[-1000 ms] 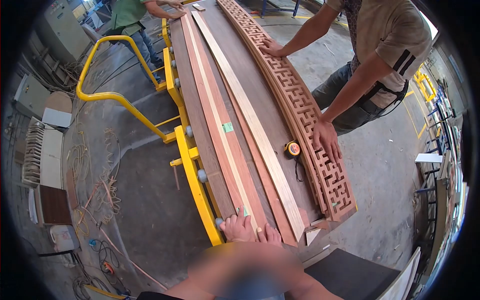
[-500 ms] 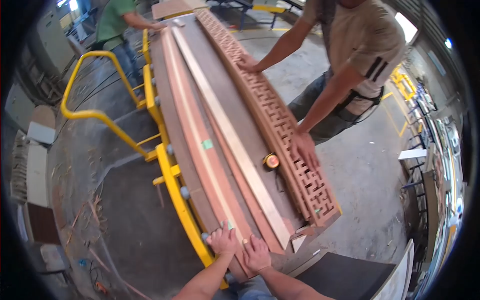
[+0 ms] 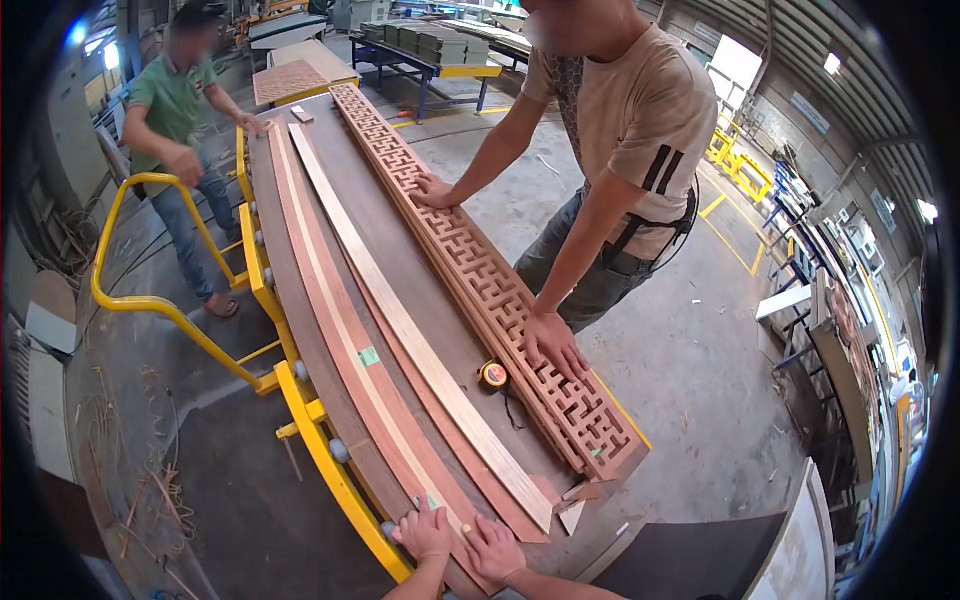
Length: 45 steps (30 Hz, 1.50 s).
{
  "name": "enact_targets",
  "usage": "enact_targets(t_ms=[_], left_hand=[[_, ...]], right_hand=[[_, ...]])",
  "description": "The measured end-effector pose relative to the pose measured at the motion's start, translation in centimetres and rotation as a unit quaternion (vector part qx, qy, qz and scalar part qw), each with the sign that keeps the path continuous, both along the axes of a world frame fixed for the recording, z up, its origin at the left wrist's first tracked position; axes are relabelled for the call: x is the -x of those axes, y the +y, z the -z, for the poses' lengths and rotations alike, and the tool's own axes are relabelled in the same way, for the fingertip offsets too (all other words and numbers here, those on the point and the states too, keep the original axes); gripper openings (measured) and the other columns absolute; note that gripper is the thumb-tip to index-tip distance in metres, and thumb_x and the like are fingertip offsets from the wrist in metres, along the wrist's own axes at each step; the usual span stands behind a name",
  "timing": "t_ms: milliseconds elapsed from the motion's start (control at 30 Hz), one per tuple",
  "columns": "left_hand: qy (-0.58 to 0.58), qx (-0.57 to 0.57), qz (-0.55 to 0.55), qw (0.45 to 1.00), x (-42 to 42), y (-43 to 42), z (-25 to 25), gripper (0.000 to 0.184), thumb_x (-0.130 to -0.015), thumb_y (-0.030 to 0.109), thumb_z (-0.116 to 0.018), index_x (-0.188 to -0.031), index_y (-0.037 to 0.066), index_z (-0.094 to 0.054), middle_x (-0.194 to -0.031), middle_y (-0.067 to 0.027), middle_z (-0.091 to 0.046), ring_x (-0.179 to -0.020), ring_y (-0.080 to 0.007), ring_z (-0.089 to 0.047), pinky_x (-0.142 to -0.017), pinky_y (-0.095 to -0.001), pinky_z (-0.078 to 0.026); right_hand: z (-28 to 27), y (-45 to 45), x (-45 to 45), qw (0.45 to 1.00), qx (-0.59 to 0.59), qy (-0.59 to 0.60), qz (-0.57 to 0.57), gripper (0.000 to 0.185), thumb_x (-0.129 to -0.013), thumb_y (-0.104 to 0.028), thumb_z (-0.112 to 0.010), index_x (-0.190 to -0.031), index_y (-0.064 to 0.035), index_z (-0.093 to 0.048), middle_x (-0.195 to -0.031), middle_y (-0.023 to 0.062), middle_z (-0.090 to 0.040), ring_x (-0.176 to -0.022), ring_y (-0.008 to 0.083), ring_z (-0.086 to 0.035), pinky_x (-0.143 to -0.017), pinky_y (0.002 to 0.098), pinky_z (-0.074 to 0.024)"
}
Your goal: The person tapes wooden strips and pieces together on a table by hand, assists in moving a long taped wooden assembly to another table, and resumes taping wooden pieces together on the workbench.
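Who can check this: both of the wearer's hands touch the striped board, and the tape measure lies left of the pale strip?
"Left" is wrong: the head view shows the tape measure right of the pale strip. The left hand and right hand do touch the striped board.

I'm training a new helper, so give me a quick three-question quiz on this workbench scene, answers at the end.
1. True or false: the tape measure lies between the pale strip and the fretwork panel.

2. The camera wearer's left hand and right hand both touch:
A) the fretwork panel
B) the striped board
C) the yellow rail

3. Fill in: the wearer's ___ hand is nearer the green patch at the board's near end.

Key: 1. True. 2. B. 3. Left.
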<state>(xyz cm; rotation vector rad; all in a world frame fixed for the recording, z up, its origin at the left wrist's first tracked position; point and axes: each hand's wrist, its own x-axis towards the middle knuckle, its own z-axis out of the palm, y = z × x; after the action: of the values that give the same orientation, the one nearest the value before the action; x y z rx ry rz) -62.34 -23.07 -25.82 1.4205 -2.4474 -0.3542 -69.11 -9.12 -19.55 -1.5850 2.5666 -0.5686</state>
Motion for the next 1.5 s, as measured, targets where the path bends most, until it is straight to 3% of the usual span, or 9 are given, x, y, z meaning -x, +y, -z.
enact_targets(t_ms=[500, 667, 767, 933, 1000, 1167, 1267, 1367, 1500], left_hand=[[0.004, -0.021, 0.026, 0.999, -0.7, -0.3, 0.5, 0.049, -0.090, 0.041, -0.063, -0.136, 0.021, -0.063, -0.082, -0.0058, -0.058, -0.083, -0.0276, -0.055, -0.083, -0.0469, -0.033], [0.064, -0.136, 0.130, 0.980, -3.4, -1.5, -2.6, 0.048, -0.094, 0.027, -0.060, -0.141, 0.016, -0.058, -0.101, -0.0115, -0.067, -0.099, -0.0317, -0.062, -0.087, -0.0478, -0.043], [0.066, -0.366, 0.130, 0.919, -9.9, 0.6, -5.8, 0.046, -0.095, 0.025, -0.060, -0.139, 0.012, -0.059, -0.097, -0.0153, -0.066, -0.093, -0.0349, -0.064, -0.084, -0.0468, -0.048], [-0.048, -0.460, 0.003, 0.887, -32.0, 10.6, -8.1, 0.044, -0.095, 0.031, -0.062, -0.134, 0.012, -0.063, -0.107, -0.0207, -0.071, -0.103, -0.0375, -0.068, -0.089, -0.0439, -0.053], [-0.202, -0.382, 0.080, 0.898, -43.2, 15.3, -5.8, 0.034, -0.094, 0.030, -0.065, -0.123, 0.013, -0.069, -0.091, -0.0139, -0.073, -0.086, -0.0297, -0.071, -0.075, -0.0396, -0.055], [-0.040, -0.615, -0.265, 0.741, -50.9, 19.6, -12.8, 0.021, -0.094, 0.026, -0.066, -0.111, 0.013, -0.071, -0.081, -0.0059, -0.067, -0.075, -0.0180, -0.064, -0.064, -0.0318, -0.049], [0.277, -0.696, -0.401, 0.528, -50.8, 20.8, -14.3, 0.011, -0.095, 0.022, -0.066, -0.098, 0.012, -0.071, -0.075, 0.0008, -0.060, -0.066, -0.0077, -0.056, -0.056, -0.0246, -0.042], [0.073, -0.524, -0.323, 0.785, -43.3, 19.1, -13.6, 0.028, -0.097, 0.020, -0.065, -0.119, 0.003, -0.069, -0.087, -0.0014, -0.066, -0.075, -0.0127, -0.061, -0.066, -0.0286, -0.049], [0.048, -0.476, -0.148, 0.865, -35.5, 13.8, -13.4, 0.044, -0.098, 0.021, -0.065, -0.139, 0.005, -0.060, -0.113, -0.0094, -0.070, -0.102, -0.0159, -0.065, -0.093, -0.0289, -0.050]], right_hand=[[1.3, 0.6, 0.3, 1.000, 0.000, -0.024, 0.003, 0.048, -0.090, -0.032, -0.066, -0.134, -0.0139, -0.060, -0.141, 0.0173, -0.052, -0.124, 0.0338, -0.054, -0.108, 0.0484, -0.0417], [1.8, 1.1, 0.4, 0.998, 0.000, -0.069, -0.007, 0.053, -0.088, -0.032, -0.068, -0.136, -0.0121, -0.058, -0.141, 0.0190, -0.052, -0.125, 0.0354, -0.053, -0.109, 0.0478, -0.0417], [1.6, 1.6, 1.4, 0.992, 0.024, -0.121, 0.008, 0.061, -0.091, -0.034, -0.066, -0.144, -0.0073, -0.049, -0.144, 0.0199, -0.048, -0.125, 0.0385, -0.051, -0.110, 0.0501, -0.0398], [-1.6, 4.1, 1.9, 0.966, 0.046, -0.253, 0.001, 0.068, -0.090, -0.034, -0.068, -0.145, -0.0005, -0.045, -0.144, 0.0273, -0.046, -0.126, 0.0451, -0.051, -0.108, 0.0503, -0.0434], [-2.7, 4.1, 1.5, 0.965, 0.014, -0.260, 0.015, 0.071, -0.089, -0.034, -0.070, -0.145, 0.0013, -0.043, -0.146, 0.0283, -0.044, -0.129, 0.0455, -0.049, -0.109, 0.0490, -0.0427], [-2.6, 3.6, -0.5, 0.955, -0.038, -0.280, 0.091, 0.080, -0.089, -0.035, -0.071, -0.151, 0.0014, -0.035, -0.150, 0.0295, -0.039, -0.133, 0.0459, -0.046, -0.112, 0.0473, -0.0406], [-2.4, 4.0, -0.8, 0.954, -0.051, -0.270, 0.118, 0.083, -0.089, -0.037, -0.070, -0.153, 0.0003, -0.032, -0.152, 0.0280, -0.037, -0.135, 0.0446, -0.044, -0.113, 0.0466, -0.0395], [-2.9, 6.1, -0.5, 0.950, -0.026, -0.290, 0.111, 0.072, -0.090, -0.029, -0.069, -0.148, -0.0001, -0.039, -0.148, 0.0270, -0.042, -0.129, 0.0452, -0.050, -0.107, 0.0475, -0.0446], [-2.6, 10.3, 0.9, 0.952, 0.019, -0.290, 0.101, 0.059, -0.089, -0.024, -0.070, -0.139, -0.0014, -0.050, -0.132, 0.0245, -0.059, -0.121, 0.0410, -0.057, -0.102, 0.0457, -0.0479]])
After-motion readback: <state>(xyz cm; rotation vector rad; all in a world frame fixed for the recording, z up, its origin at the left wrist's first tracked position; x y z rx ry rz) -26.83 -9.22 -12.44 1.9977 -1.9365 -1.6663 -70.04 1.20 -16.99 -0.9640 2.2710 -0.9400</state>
